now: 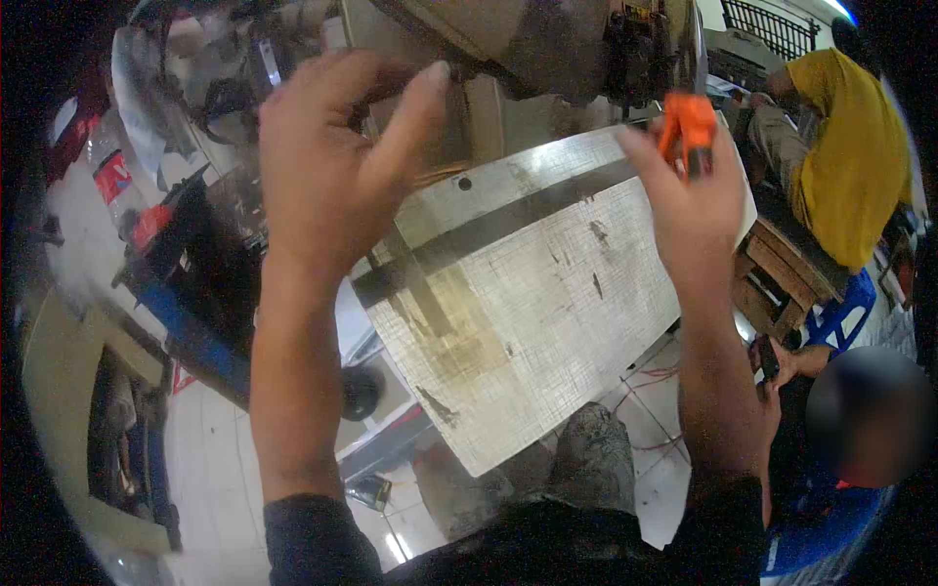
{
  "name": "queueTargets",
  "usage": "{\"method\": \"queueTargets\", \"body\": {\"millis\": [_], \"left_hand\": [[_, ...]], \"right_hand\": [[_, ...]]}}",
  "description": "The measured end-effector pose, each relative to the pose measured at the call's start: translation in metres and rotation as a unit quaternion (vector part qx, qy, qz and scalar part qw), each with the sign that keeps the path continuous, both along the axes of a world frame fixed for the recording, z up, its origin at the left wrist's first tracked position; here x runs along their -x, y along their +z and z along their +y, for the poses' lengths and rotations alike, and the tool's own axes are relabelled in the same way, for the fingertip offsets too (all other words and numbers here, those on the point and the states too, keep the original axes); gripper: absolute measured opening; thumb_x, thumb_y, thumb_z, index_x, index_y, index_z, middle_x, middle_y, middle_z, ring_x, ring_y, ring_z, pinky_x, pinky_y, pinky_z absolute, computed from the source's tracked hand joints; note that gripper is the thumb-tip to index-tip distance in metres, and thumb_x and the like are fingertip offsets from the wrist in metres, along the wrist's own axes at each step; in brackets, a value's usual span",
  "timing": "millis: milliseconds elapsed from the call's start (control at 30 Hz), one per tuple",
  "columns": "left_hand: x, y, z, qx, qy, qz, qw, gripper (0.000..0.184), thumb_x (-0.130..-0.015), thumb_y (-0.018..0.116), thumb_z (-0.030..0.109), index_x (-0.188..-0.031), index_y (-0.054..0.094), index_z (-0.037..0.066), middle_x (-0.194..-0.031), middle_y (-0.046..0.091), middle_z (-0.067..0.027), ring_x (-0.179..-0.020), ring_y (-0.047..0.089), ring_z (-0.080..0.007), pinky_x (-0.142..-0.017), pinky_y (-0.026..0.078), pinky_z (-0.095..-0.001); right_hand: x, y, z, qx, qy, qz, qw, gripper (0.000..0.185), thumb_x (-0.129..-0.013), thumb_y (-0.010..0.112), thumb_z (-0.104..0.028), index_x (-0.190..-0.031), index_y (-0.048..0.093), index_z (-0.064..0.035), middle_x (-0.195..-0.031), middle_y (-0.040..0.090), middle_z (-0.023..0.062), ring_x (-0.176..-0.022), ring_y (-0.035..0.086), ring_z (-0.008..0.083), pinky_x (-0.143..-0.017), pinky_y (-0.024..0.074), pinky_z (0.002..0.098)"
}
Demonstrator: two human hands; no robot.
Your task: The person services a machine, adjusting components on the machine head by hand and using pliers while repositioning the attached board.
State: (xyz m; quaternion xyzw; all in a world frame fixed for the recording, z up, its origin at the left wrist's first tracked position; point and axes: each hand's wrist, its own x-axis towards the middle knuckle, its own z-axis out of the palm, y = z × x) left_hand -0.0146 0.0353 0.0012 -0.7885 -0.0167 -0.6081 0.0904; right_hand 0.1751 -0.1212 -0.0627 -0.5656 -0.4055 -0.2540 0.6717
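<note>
A pale worn board (557, 293) with a scratched, cross-hatched surface and a dark band slants across the space in front of me, above my knees. My left hand (337, 161) is raised over its far left corner, thumb apart from the bent fingers, with nothing seen in it. Over the far right part of the board, my right hand (694, 195) is closed around an orange tool (690, 119) with a dark part. Blur and the fingers hide the tool's exact kind. A small round hole (464, 184) shows near the board's far edge.
A large brown panel (547, 44) rises beyond the board. At the right, a person in a yellow top (850, 146) bends by a wooden stand (787, 269); another person sits lower right, holding a dark phone-like object (767, 359). Red wires (650, 376) lie on the tiles.
</note>
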Motion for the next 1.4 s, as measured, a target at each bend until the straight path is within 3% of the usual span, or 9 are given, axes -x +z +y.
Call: {"method": "queueTargets", "body": {"millis": [67,133,233,300,367,433,567,1233,1400], "left_hand": [[-0.001,0.001,-0.014,-0.177,0.142,-0.084,0.970,0.014,-0.083,0.070,0.016,-0.079,0.069,0.003,-0.078,0.064,-0.0102,-0.074,0.060,-0.0282,-0.064,0.046,-0.0340],[0.000,-0.009,-0.029,-0.147,0.104,-0.023,0.983,0.016,-0.084,0.070,0.019,-0.079,0.069,0.003,-0.077,0.064,-0.0102,-0.074,0.061,-0.0274,-0.065,0.047,-0.0351],[-0.010,-0.021,-0.048,-0.053,0.042,0.071,0.995,0.020,-0.085,0.069,0.023,-0.080,0.069,0.003,-0.074,0.063,-0.0116,-0.071,0.061,-0.0273,-0.066,0.048,-0.0373],[-0.018,-0.024,-0.053,0.072,-0.014,0.157,0.985,0.020,-0.086,0.067,0.021,-0.081,0.069,0.001,-0.071,0.063,-0.0124,-0.065,0.060,-0.0296,-0.063,0.048,-0.0369],[-0.023,-0.017,-0.051,0.114,0.004,0.183,0.977,0.022,-0.089,0.065,0.022,-0.087,0.070,0.000,-0.071,0.066,-0.0105,-0.061,0.061,-0.0231,-0.060,0.048,-0.0321],[-0.026,-0.010,-0.050,0.444,-0.108,0.201,0.866,0.024,-0.093,0.062,0.023,-0.098,0.068,0.001,-0.080,0.070,-0.0080,-0.064,0.061,-0.0133,-0.059,0.048,-0.0259],[-0.020,-0.006,-0.040,0.548,-0.237,0.074,0.799,0.027,-0.096,0.060,0.022,-0.111,0.062,0.000,-0.094,0.071,-0.0078,-0.072,0.064,-0.0111,-0.062,0.051,-0.0234],[-0.040,-0.010,-0.048,0.503,-0.169,0.000,0.848,0.022,-0.092,0.062,0.019,-0.101,0.064,-0.001,-0.092,0.071,-0.0106,-0.073,0.068,-0.0158,-0.060,0.051,-0.0265],[-0.043,-0.010,-0.048,0.506,-0.198,-0.039,0.838,0.022,-0.086,0.061,0.016,-0.093,0.064,-0.004,-0.074,0.066,-0.0072,-0.064,0.061,-0.0120,-0.058,0.046,-0.0245]], "right_hand": [[-0.017,0.014,0.024,-0.063,0.021,-0.013,0.998,0.045,-0.076,0.082,-0.035,-0.091,0.056,-0.0018,-0.073,0.059,0.0073,-0.069,0.056,0.0179,-0.065,0.0475,0.0341],[-0.023,0.025,0.032,0.048,-0.105,-0.020,0.993,0.051,-0.070,0.085,-0.039,-0.087,0.054,-0.0016,-0.073,0.059,0.0103,-0.066,0.057,0.0240,-0.064,0.0473,0.0373],[-0.025,0.021,0.032,0.019,-0.085,-0.059,0.994,0.054,-0.068,0.086,-0.042,-0.085,0.054,-0.0017,-0.072,0.058,0.0119,-0.065,0.057,0.0282,-0.063,0.0468,0.0394],[-0.024,0.022,0.032,0.024,-0.078,-0.028,0.996,0.051,-0.069,0.085,-0.040,-0.084,0.054,-0.0022,-0.071,0.059,0.0115,-0.065,0.058,0.0282,-0.063,0.0468,0.0404],[-0.026,0.026,0.030,0.074,-0.107,-0.064,0.989,0.043,-0.076,0.081,-0.035,-0.096,0.059,-0.0040,-0.080,0.062,0.0032,-0.071,0.055,0.0132,-0.069,0.0464,0.0298],[-0.032,0.028,0.029,0.068,-0.104,-0.090,0.988,0.043,-0.076,0.081,-0.035,-0.096,0.059,-0.0037,-0.080,0.063,0.0038,-0.071,0.056,0.0139,-0.069,0.0466,0.0305],[-0.035,0.028,0.028,0.035,-0.100,-0.153,0.983,0.044,-0.076,0.081,-0.034,-0.096,0.058,-0.0024,-0.079,0.063,0.0064,-0.071,0.057,0.0168,-0.069,0.0473,0.0322],[-0.043,0.030,0.030,0.044,-0.099,-0.158,0.981,0.044,-0.074,0.082,-0.028,-0.104,0.063,-0.0029,-0.086,0.067,0.0083,-0.076,0.063,0.0200,-0.072,0.0498,0.0320],[-0.047,0.028,0.034,0.012,-0.106,-0.208,0.972,0.044,-0.074,0.082,-0.027,-0.105,0.063,-0.0029,-0.086,0.067,0.0085,-0.075,0.062,0.0190,-0.073,0.0501,0.0320]]}}
